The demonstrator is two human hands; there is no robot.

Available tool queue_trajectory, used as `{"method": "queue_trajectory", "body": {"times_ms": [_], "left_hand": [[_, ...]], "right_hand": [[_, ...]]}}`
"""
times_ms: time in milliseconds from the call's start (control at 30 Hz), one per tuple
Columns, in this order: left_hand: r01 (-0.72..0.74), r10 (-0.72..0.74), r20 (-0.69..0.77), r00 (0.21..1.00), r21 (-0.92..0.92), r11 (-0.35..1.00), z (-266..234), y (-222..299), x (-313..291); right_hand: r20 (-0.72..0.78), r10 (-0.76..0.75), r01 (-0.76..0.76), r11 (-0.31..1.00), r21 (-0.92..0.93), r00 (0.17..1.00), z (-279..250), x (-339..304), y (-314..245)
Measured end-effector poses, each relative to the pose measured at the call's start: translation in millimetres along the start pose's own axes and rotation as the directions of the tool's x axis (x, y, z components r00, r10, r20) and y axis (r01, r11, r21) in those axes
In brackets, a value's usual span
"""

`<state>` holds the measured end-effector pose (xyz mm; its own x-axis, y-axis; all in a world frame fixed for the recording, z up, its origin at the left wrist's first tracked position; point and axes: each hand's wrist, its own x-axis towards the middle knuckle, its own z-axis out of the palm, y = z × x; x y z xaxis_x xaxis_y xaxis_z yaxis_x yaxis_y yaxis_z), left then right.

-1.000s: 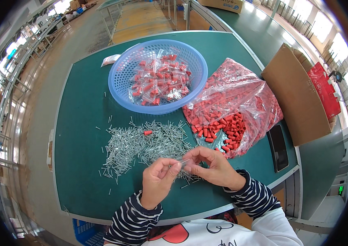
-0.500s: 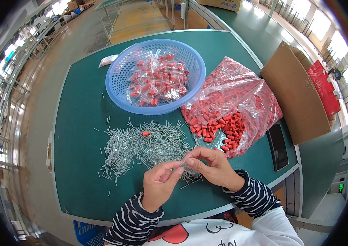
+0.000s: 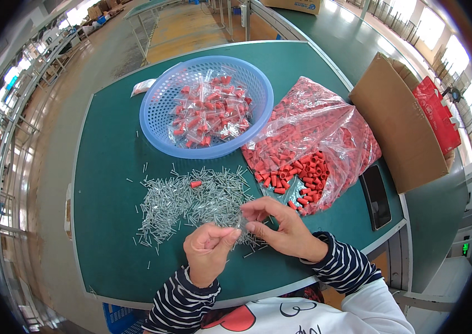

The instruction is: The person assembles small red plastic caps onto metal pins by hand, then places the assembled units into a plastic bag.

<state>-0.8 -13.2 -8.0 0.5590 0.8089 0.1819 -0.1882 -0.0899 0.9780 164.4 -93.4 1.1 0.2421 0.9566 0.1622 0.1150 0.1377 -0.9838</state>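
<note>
A small clear plastic bag [image 3: 241, 225] is between my two hands, over the near right side of a heap of small silver screws or nails [image 3: 183, 203]. My left hand [image 3: 209, 249] pinches its edge between thumb and forefinger. Against its other side are the curved forefinger and thumb of my right hand [image 3: 281, 229]. Whether anything lies inside the bag is too small to tell. One red plastic cap [image 3: 196, 183] rests on the heap. To the right, a large clear bag [image 3: 342, 131] spills hollow red caps [image 3: 312, 172] from its mouth.
Beyond the heap stands a blue perforated basket [image 3: 150, 125] holding several small bags with red caps. A phone [image 3: 376, 197] lies at the table's right edge, near an open cardboard box [image 3: 394, 122] and a red bag [image 3: 436, 114]. A small white packet [image 3: 143, 87] sits left of the basket.
My hands have shifted slightly left, and the small bag has turned between them. My right forefinger and thumb are farther apart. The whole view has moved a little.
</note>
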Motion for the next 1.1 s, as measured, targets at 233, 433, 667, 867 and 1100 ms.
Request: {"method": "queue_trajectory", "body": {"times_ms": [233,433,667,867,1100], "left_hand": [[-0.097,0.093,0.035,0.995,0.153,0.983,-2.0,-8.9,-1.6],[-0.205,0.184,0.100,0.978,0.298,0.932,-3.8,-11.4,-0.2],[-0.393,0.347,0.187,0.919,0.470,0.790,-1.3,-10.0,3.0],[-0.438,0.373,0.229,0.899,0.510,0.740,0.1,-11.1,3.0],[-0.172,0.112,0.142,0.984,0.547,0.819,10.4,3.3,4.6]], "right_hand": [[-0.011,-0.031,0.030,0.993,-0.117,0.999,-9.8,0.5,-1.3],[0.090,-0.003,0.007,0.999,-0.043,0.996,-12.3,1.6,-5.7],[0.095,-0.002,0.013,0.994,-0.110,0.995,-12.8,1.5,-5.7],[0.061,-0.109,0.120,0.963,-0.243,0.992,-12.1,1.1,1.0],[0.049,-0.265,0.260,0.864,-0.432,0.963,-8.3,1.2,2.3]]}}
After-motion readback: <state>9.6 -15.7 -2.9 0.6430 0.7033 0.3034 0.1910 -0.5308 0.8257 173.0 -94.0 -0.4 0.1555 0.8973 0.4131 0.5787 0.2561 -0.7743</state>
